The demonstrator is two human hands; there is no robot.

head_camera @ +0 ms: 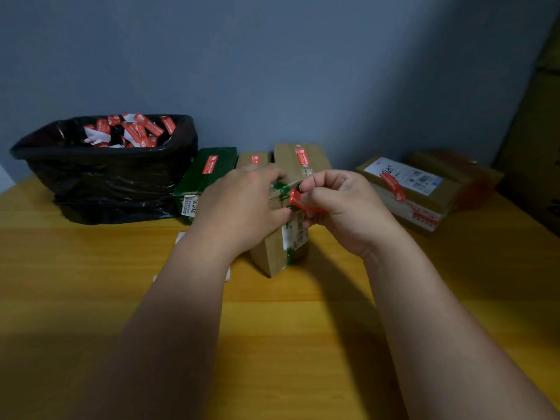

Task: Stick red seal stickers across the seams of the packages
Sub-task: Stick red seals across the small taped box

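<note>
Pinching a red seal sticker [298,199], the right hand [342,204] brings it over the small box [280,250] mid-counter [91,283]; the left hand [242,204] grips that box. 4 packages behind already wear seals; this one doesn't yet.

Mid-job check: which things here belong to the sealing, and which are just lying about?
In the job:
left hand, on the box
right hand, pinching the red sticker
small brown box
sealed boxes behind, such as the green box

Lying about:
black bin of sticker scraps
yellow table
</note>
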